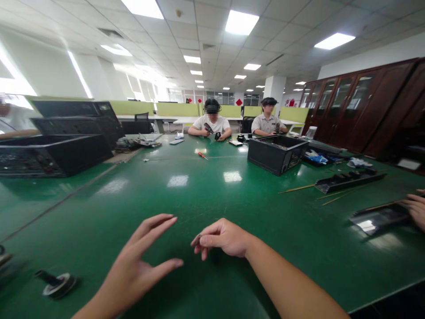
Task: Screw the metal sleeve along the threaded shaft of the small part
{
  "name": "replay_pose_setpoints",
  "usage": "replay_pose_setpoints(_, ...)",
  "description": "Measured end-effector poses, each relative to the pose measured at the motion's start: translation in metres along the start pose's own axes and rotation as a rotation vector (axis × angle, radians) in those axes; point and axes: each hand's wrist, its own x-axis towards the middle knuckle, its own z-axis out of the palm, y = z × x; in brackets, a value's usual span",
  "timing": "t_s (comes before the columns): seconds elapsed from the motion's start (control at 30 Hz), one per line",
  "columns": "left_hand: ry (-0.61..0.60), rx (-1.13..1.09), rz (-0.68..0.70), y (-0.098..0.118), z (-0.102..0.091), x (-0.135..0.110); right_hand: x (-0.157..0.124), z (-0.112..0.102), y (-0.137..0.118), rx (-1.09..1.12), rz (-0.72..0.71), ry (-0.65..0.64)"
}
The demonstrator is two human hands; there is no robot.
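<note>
My left hand (139, 261) hovers just above the green table (199, 199) near its front edge, fingers spread and pointing right, holding nothing. My right hand (221, 239) is close beside it, fingers curled with thumb and forefinger pinched together; whether a tiny part sits between them I cannot tell. A small dark round part (58, 283) lies on the table to the left of my left hand.
An open black computer case (275, 153) stands at mid right, another black case (56, 150) at left. A red screwdriver (202, 155) lies further back. Black panels (348, 179) and another person's hand (415, 210) are at right. Two people sit at the far end.
</note>
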Motion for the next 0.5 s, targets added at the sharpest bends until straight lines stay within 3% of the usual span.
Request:
replay_pose_setpoints(0.1, -0.078, -0.178, 0.094, 0.027, 0.029, 0.026, -0.002, -0.003, -0.003, 0.079, -0.043, 0.009)
replay_pose_setpoints(0.23, -0.068, -0.328, 0.078, 0.043, 0.046, 0.04, -0.001, -0.006, -0.002, 0.144, -0.076, 0.05)
replay_pose_setpoints(0.4, -0.05, -0.4, 0.035, 0.051, 0.048, 0.031, -0.001, -0.001, -0.004, 0.142, -0.044, 0.027)
replay_pose_setpoints(0.5, 0.049, -0.352, -0.054, 0.042, 0.031, 0.018, -0.003, -0.003, -0.01, 0.089, -0.012, -0.023)
